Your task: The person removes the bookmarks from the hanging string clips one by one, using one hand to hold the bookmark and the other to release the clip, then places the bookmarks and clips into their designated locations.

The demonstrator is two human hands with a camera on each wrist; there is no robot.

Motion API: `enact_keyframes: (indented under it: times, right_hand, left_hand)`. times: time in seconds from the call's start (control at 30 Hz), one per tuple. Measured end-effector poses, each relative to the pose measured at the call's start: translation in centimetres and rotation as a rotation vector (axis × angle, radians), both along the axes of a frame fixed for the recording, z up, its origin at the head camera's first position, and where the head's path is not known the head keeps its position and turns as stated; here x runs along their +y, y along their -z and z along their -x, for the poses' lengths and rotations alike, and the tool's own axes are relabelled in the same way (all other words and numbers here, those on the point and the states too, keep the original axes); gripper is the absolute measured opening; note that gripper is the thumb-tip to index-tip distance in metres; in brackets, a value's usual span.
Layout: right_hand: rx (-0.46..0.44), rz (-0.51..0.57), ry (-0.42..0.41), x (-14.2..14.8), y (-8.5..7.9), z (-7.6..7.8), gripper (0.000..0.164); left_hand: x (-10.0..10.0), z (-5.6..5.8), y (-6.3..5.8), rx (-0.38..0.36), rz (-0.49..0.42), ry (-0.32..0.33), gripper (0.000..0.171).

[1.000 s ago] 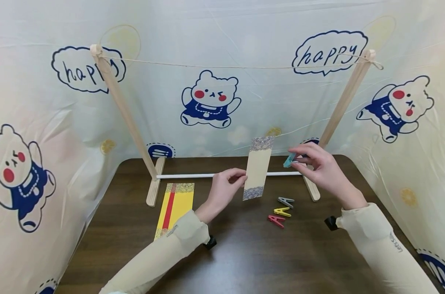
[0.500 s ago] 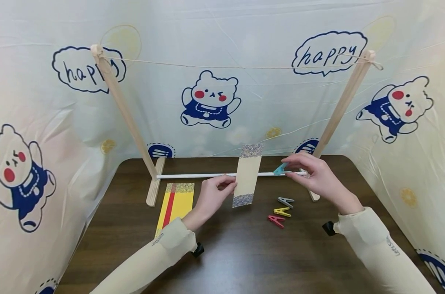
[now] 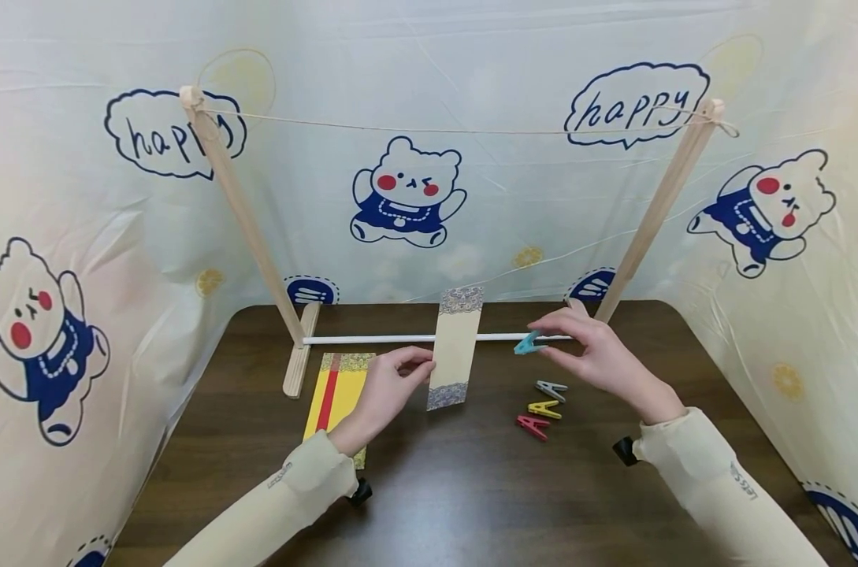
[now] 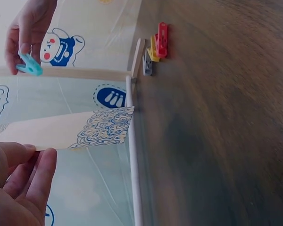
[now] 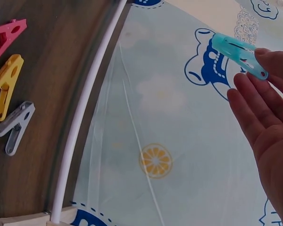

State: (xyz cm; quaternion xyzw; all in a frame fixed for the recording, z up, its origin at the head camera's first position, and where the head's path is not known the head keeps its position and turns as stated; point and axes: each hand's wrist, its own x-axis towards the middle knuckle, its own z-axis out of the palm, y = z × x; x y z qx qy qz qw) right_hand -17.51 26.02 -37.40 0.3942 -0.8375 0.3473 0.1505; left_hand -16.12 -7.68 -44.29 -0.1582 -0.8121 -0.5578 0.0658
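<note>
My left hand [image 3: 389, 390] pinches the left edge of a cream card strip [image 3: 455, 346] with patterned blue-grey bands at both ends. The strip is held nearly upright over the table, in front of the white rod. To its right, my right hand [image 3: 599, 350] pinches a turquoise clothespin [image 3: 528, 343] between thumb and fingers, apart from the card. In the right wrist view the clothespin [image 5: 239, 54] is held by its handle end. In the left wrist view the card's patterned end [image 4: 106, 127] points toward the rod.
A wooden frame has two posts [image 3: 240, 205] joined by a string [image 3: 400, 129] above and a white rod [image 3: 365, 339] below. A yellow card with a red stripe [image 3: 325, 402] lies at left. Grey [image 3: 551, 390], yellow [image 3: 545, 409] and red clothespins [image 3: 533, 427] lie below my right hand.
Both hands have moved left and somewhat lower, the left with the cream card and the right with the turquoise clothespin. The clothespins on the table have stayed put.
</note>
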Motion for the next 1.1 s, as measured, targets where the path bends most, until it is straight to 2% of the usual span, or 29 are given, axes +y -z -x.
enact_keyframes:
  times: [0.23, 0.43, 0.57, 0.73, 0.9, 1.1]
  right_hand:
    - [-0.049, -0.019, 0.004, -0.5, 0.5, -0.2, 0.043]
    - [-0.042, -0.023, -0.024, -0.8, 1.0, -0.4, 0.047]
    - [-0.051, -0.040, -0.019, -0.8, 1.5, -0.6, 0.045]
    - [-0.031, -0.075, -0.006, -0.9, 2.2, -0.8, 0.042]
    - [-0.017, -0.101, -0.006, -0.9, 3.0, -0.9, 0.046]
    - [-0.033, -0.118, -0.012, -0.7, 4.2, -1.2, 0.044]
  left_hand:
    - [-0.9, -0.5, 0.2, -0.018, 0.003, -0.007, 0.013]
    - [-1.7, -1.0, 0.7, -0.038, 0.000, -0.014, 0.012]
    - [-2.4, -1.3, 1.2, -0.067, 0.003, -0.022, 0.013]
    - [-3.3, -1.4, 1.5, -0.115, -0.025, -0.028, 0.013]
    - [-4.0, -1.5, 1.9, -0.158, -0.061, -0.028, 0.013]
    - [-4.9, -1.8, 2.5, -0.214, -0.094, -0.051, 0.015]
